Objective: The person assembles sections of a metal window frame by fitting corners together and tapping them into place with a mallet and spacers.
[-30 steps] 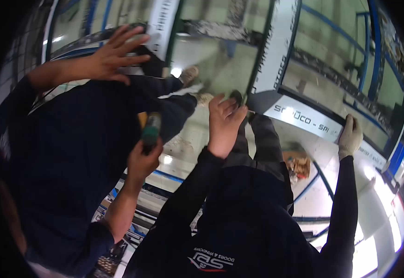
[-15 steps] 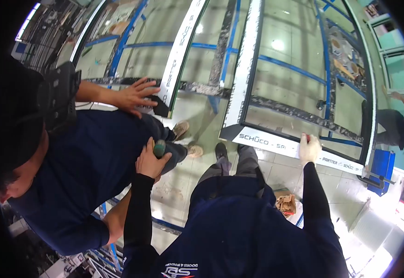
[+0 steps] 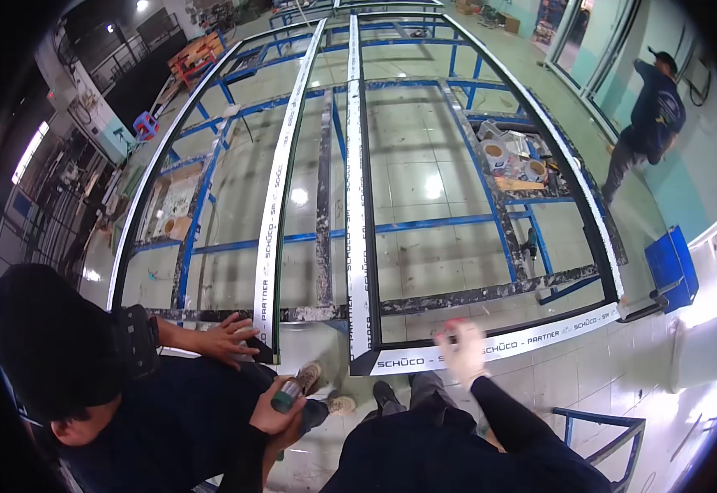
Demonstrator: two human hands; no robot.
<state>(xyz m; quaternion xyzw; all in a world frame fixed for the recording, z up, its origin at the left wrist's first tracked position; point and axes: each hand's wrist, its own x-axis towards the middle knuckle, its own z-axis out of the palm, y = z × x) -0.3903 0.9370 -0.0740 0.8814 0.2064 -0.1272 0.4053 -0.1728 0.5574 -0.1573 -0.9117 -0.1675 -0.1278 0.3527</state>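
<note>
We are gripping a small green-capped metal cylinder point(image 3: 285, 398) in our left hand point(image 3: 268, 417), which is closed around it, low above our feet. Our right hand point(image 3: 463, 352), white-gloved and blurred, is reaching the near rail of the large dark aluminium frame point(image 3: 539, 335); we cannot tell if it is clasping anything. White printed film is covering the smooth rails, not yet peeled. A co-worker's bare hand point(image 3: 228, 337) is lying flat on the neighbouring frame point(image 3: 269, 246), above blue steel trestles point(image 3: 424, 225).

Two large glazed frames point(image 3: 357, 205), two co-workers point(image 3: 169, 427), one blue crate point(image 3: 670, 263), one green-capped tube point(image 3: 284, 400)
</note>
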